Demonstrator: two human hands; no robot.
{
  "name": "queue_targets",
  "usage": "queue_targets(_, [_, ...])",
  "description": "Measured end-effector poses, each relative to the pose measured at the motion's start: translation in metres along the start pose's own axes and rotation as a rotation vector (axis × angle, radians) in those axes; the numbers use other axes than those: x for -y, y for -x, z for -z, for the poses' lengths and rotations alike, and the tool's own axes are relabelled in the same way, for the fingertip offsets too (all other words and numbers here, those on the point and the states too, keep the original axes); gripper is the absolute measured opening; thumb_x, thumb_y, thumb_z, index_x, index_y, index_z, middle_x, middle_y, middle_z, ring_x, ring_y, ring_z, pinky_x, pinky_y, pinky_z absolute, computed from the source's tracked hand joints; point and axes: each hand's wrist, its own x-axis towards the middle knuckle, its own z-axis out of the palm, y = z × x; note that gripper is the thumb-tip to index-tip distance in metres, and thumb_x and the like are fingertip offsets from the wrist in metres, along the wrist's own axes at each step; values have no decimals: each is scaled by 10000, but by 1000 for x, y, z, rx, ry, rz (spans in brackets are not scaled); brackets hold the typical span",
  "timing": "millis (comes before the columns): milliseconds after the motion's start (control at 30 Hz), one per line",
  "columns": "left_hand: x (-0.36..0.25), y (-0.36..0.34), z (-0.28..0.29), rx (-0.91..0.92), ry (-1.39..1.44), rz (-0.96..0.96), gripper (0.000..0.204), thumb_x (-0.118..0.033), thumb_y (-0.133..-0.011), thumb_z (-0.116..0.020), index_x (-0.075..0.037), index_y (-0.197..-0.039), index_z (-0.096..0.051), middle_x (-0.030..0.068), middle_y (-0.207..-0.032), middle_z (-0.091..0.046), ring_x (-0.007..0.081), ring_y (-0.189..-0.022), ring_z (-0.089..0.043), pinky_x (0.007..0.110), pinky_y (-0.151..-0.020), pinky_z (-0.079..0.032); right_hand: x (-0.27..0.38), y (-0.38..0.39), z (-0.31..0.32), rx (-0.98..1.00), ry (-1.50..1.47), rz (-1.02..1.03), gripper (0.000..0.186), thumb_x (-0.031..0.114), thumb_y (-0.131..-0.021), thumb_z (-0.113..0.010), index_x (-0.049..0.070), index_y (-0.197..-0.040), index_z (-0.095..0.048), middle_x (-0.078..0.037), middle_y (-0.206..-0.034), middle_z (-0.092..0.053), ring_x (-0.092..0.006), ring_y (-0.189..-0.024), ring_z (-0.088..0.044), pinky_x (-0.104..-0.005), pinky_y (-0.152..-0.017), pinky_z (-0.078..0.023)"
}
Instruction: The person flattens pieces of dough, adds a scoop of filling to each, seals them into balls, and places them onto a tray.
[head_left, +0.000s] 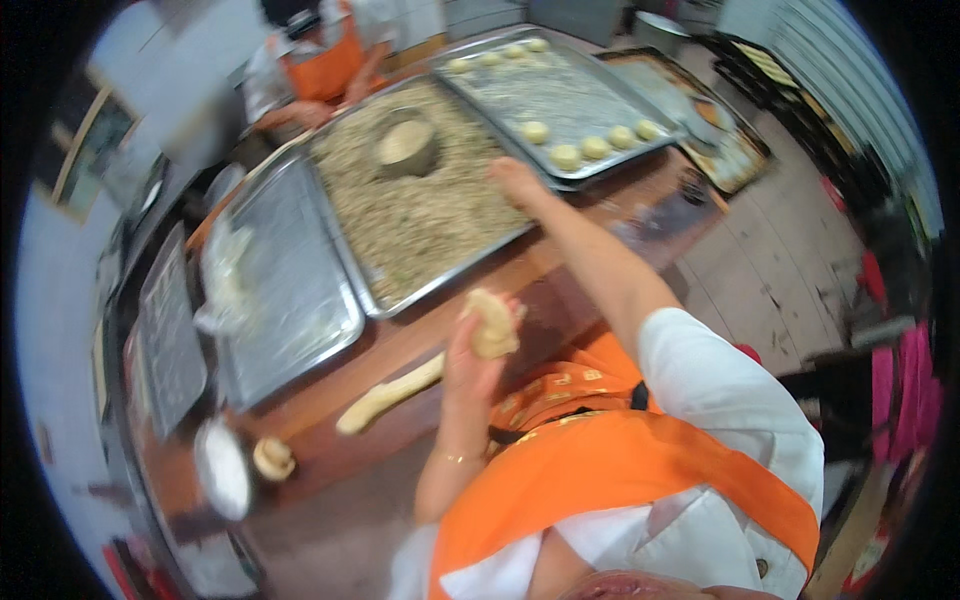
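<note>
My left hand [472,365] is raised over the near side of the table, its fingers curled round a flattened piece of dough [492,325]. A pale dough rope [390,395] lies on the table beside that wrist. My right arm reaches across to the filling tray, and my right hand [515,183] is at the right edge of the crumbly filling [440,225]; its fingers are small and blurred. A round bowl-shaped container [408,148] heaped with pale crumbs sits in the filling. Right of it, a floured metal tray [560,95] carries several round dough pieces [565,157].
A metal tray [300,310] with a crumpled clear plastic bag [232,270] lies left of the filling. A bowl of white powder [225,470] and a dough lump [273,459] stand at the near left. Across the table is a person in an orange apron [325,72]. Blackened trays [765,150] lie far right.
</note>
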Motion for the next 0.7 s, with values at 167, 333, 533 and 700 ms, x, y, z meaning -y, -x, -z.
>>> queue_targets(167, [24, 3, 11, 65, 74, 20, 397, -171, -949, -603, -21, -1311, -538, 159, -1272, -617, 311, -1181, -603, 446, -966, -527, 17, -7, 14, -11, 374, 7, 430, 441, -982, -495, 49, -970, -670, -158, -910, -701, -269, -769, -658, -423, -718, -510])
queue_targets(333, [28, 1, -7, 30, 84, 68, 382, -182, -960, -573, -19, -1303, -544, 149, -1268, -618, 299, -1178, -600, 435, -956, -531, 45, 3, 15, 39, -431, -366, 522, 527, -989, -488, 56, -856, -668, -75, -823, -676, -173, -688, -635, -358, -638, -493])
queue_targets(533, [33, -15, -26, 0, 22, 67, 346, -136, -953, -607, -26, -1278, -562, 118, -1238, -632, 267, -1140, -619, 401, -929, -547, 42, -2, 30, 33, -122, -136, 547, 543, -966, -529, 43, -824, -697, -108, -813, -704, -241, -767, -668, -386, -692, -509])
queue_targets(700, [37, -29, -41, -85, -31, -5, 330, -126, -950, -631, -16, -1255, -572, 107, -1194, -648, 235, -1086, -645, 370, -894, -572, 45, 2, 31, 97, -168, -230, 527, 558, -990, -490, 64, -924, -658, -40, -728, -624, -158, -607, -563, -320, -562, -457])
